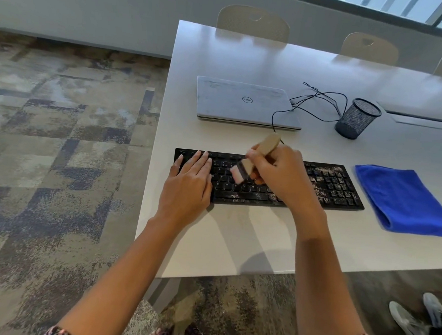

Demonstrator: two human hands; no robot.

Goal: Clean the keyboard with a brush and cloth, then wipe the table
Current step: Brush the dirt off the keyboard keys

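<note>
1. Where the view begins, nearest the camera, two bare forearms reach forward from patterned sleeves over the near edge of the white table [235,241].
2. Lying flat with fingers spread, the left hand [187,183] presses palm-down on the left end of the black keyboard [339,187].
3. Curled around a wooden handle, the right hand [282,177] grips the brush [257,156] over the middle of the keyboard; the pale bristles point down and left and meet the keys just right of the left fingertips.
4. Light crumbs or dust lie scattered over the right half of the keyboard and along its bottom row.
5. Just right of the keyboard, apart from it, a folded blue cloth [403,198] lies flat on the table.
6. Beyond the keyboard sits a closed grey laptop [245,103], its lid smudged.
7. A thin black cable [321,101] loops from behind the brush, past the right side of the laptop.
8. Right of the cable stands a dark mesh cup [356,119], tilted in this wide view.
9. At the far edge of the table, three pale chairs [253,21] are pushed in.
</note>
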